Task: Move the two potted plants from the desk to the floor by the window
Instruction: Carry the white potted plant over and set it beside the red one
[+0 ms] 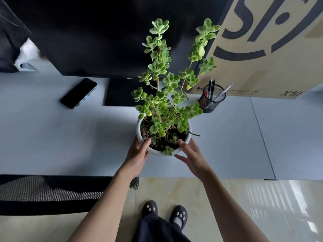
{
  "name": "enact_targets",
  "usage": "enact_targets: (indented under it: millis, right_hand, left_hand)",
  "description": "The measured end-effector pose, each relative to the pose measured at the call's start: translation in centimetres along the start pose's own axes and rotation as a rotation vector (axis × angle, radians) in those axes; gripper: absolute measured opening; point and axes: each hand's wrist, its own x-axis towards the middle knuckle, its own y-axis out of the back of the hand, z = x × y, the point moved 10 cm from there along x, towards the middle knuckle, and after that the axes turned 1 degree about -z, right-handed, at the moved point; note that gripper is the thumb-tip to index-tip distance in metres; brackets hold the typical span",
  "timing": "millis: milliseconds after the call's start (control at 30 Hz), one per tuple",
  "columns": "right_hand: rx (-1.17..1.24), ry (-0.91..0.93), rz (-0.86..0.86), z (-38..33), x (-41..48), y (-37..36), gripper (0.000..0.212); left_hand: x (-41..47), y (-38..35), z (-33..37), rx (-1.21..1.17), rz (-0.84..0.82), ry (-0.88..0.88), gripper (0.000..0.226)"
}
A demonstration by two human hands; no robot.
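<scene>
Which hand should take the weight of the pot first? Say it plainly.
Left. The left hand already wraps the white pot with its thumb on the rim; the right hand is open and seems only to touch the rim. Lifting probably needs both.

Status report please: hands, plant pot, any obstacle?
Left hand on white pot rim, right hand open beside it. Potted plant upright on desk. Pen holder close behind.

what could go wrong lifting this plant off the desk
1. The right hand looks open beside the white pot, and the left hand only cups the rim, so the pot could slip or tip.
2. The tall stems lean toward the pen cup and cardboard box; swinging out may snag them.
</scene>
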Motion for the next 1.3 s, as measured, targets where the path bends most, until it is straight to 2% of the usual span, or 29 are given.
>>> enact_targets:
  millis: [100,167,267,500,800,967,1100,1300]
  right_hand:
    - [0.042,-0.012,-0.007,0.7,0.4,-0.2,0.055]
    - [0.081,-0.027,-0.018,1.2,0.6,-0.4,0.06]
    - [0.128,-0.035,-0.039,1.7,0.8,-0.8,0.061]
    - [0.215,-0.014,-0.068,1.6,1.2,-1.4,0.065]
    - [0.295,-0.033,-0.092,1.6,1.2,-1.7,0.061]
    - [0.308,-0.025,-0.114,1.4,1.0,-1.8,0.06]
    - [0.301,-0.019,-0.128,1.1,0.4,-1.8,0.059]
    - [0.339,-0.005,-0.121,0.2,-0.9,-2.0,0.081]
  left_hand:
    - [0.5,-0.2,-0.5,-0.041,-0.006,0.037,0.037]
    - [0.6,-0.3,-0.4,-0.085,-0.068,0.017,0.039]
    - [0.8,-0.3,-0.7,-0.267,-0.11,0.039,0.053]
    - [0.8,-0.5,-0.5,-0.312,-0.155,0.034,0.072]
    - [1.0,-0.7,-0.6,-0.358,-0.168,0.019,0.059]
    - [0.8,-0.5,-0.5,-0.342,-0.176,0.002,0.076]
    - [0.7,-0.3,-0.6,-0.331,-0.164,-0.005,0.063]
    - [0.0,-0.6,0.5,-0.302,-0.176,-0.047,0.06]
